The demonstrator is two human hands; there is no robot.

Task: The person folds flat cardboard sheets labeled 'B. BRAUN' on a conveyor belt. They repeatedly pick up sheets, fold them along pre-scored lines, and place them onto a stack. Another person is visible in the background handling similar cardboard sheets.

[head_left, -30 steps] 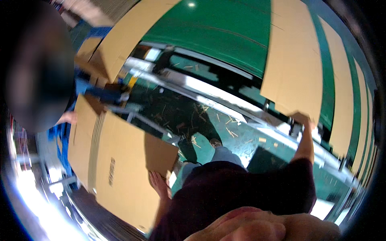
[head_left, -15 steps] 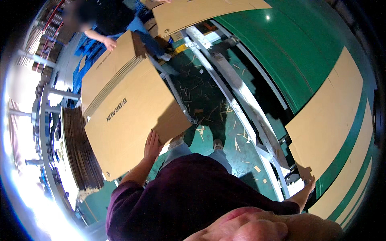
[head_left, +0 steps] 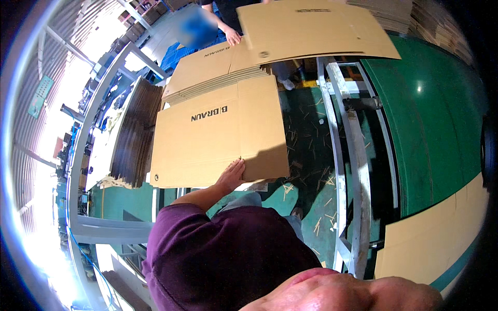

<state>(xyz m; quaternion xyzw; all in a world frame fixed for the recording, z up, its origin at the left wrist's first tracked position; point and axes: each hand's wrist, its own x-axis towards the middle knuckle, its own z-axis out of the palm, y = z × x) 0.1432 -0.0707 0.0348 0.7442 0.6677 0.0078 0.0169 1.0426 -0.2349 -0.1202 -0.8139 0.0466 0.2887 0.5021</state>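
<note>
My left hand [head_left: 231, 175] lies flat on the near edge of a flat brown cardboard sheet [head_left: 197, 142] with dark print, its fingers stretched out. That sheet tops the near part of a stack at the centre left. Just behind it, further folded cardboard pieces [head_left: 199, 72] lie in layers. My right hand is out of the picture. Across the stack, a co-worker's hand [head_left: 233, 36] touches the far cardboard. A large cardboard sheet [head_left: 311, 28] hangs over the gap beside that person, partly hiding them.
At the right runs a green conveyor belt [head_left: 415, 135] carrying a cardboard sheet [head_left: 430, 233] at its near end. A metal frame [head_left: 358, 171] edges it. Scraps litter the floor [head_left: 306, 135]. On the left stand a grey post frame [head_left: 78, 155] and a cardboard stack [head_left: 137, 135].
The view has turned left, and my right hand has left the picture. My left hand stays on the cardboard. The co-worker's large sheet now reaches further over the gap, toward the stack.
</note>
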